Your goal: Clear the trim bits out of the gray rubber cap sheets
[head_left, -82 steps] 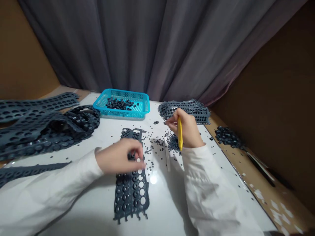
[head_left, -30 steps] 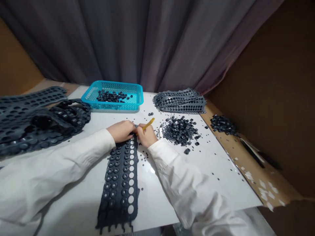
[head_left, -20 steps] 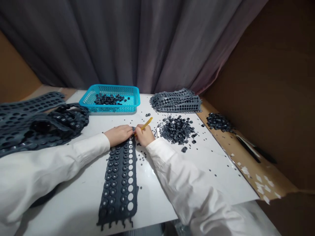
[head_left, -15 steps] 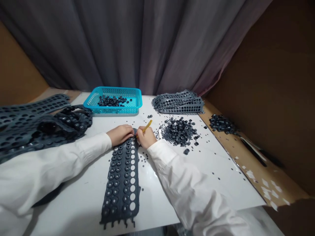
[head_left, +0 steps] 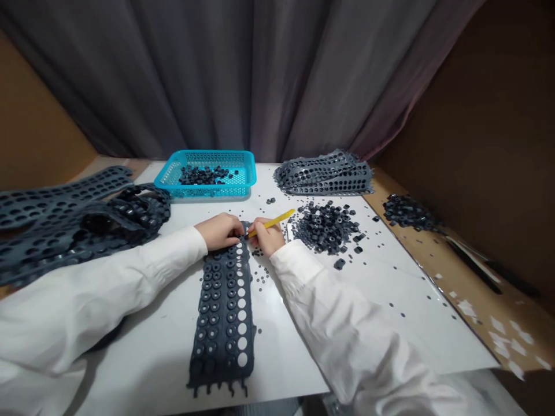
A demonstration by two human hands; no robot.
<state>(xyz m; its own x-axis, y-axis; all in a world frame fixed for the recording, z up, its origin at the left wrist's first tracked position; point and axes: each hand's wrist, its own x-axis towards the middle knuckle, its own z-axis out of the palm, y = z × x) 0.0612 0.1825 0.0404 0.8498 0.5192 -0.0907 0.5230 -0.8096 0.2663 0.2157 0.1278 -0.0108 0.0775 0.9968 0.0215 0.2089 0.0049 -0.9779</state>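
A dark grey rubber sheet [head_left: 221,323] lies lengthwise on the white board, with rows of moulded rings and one column of punched-out holes along its right side. My left hand [head_left: 221,231] rests on the sheet's far end, its fingers closed on the edge there; whether they pinch a small part is hidden. Between the fingers of my right hand [head_left: 266,236] is a slim yellow stick-like tool [head_left: 280,219], its lower tip at the sheet's far right corner. Small dark discs [head_left: 262,271] are scattered right of the sheet.
A blue basket [head_left: 249,189] with black parts stands behind. Perforated sheets are stacked at the back right [head_left: 325,173] and heaped at the left [head_left: 56,231]. A pile of small black parts [head_left: 327,228] lies right of my hand; a knife-like tool [head_left: 472,266] lies further right.
The yellow tool has tilted lower toward the right, and more of it shows. The whole view has shifted slightly, moving the scene rightward. Both hands stay at the sheet's far end.
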